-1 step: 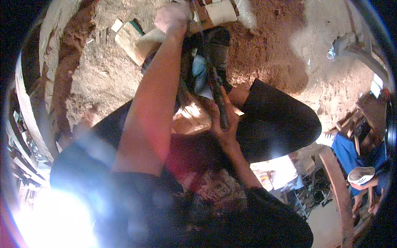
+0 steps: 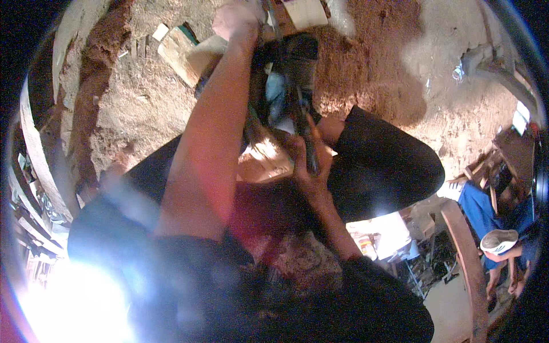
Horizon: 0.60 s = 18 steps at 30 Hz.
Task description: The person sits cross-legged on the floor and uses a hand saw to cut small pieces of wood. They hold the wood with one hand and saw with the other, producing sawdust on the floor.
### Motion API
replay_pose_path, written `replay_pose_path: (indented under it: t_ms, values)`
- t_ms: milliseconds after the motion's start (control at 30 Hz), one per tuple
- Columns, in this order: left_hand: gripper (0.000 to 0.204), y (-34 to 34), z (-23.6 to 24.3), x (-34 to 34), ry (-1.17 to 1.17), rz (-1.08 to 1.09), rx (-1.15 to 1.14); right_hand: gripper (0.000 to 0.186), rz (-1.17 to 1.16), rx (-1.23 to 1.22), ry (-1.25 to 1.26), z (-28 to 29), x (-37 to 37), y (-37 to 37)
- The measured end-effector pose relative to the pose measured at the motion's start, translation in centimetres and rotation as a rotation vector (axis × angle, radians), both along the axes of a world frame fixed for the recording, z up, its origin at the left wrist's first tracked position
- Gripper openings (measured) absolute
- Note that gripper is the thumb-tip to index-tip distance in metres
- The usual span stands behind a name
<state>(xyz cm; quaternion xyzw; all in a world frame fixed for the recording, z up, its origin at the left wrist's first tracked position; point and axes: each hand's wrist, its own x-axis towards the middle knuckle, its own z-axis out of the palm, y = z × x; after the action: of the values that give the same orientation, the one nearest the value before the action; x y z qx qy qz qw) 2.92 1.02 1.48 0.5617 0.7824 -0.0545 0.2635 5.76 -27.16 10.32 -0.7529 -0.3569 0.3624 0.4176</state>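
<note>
Sawdust floor (image 2: 143, 108); right hand (image 2: 309, 163) fingers grip dark tool (image 2: 303, 123); left hand (image 2: 237, 20) grip unclear.

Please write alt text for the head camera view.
Seated over sawdust-strewn ground, a person's right hand grips a dark tool, while the left hand reaches toward a wooden block.

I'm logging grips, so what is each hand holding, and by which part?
The right hand grips a dark, slim tool near its lower end. The left hand rests at the top by a wood block; its hold cannot be told.
</note>
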Motion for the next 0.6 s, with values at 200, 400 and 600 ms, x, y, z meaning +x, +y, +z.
replay_pose_path:
  t_ms: [200,400,600]
  values:
    - [0.051,-1.4,-4.0,-1.5,0.133,-0.311,0.146,0.044,0.057,-0.137,0.049,1.3,0.3,4.0]
    - [0.053,0.3,-0.9,0.6,-0.018,-0.021,0.035,0.046,0.038,-0.095,0.034,1.8,0.2,0.8]
    - [0.056,1.1,-0.9,-0.4,-0.040,0.009,0.088,0.046,0.049,-0.052,0.088,1.1,0.3,3.9]
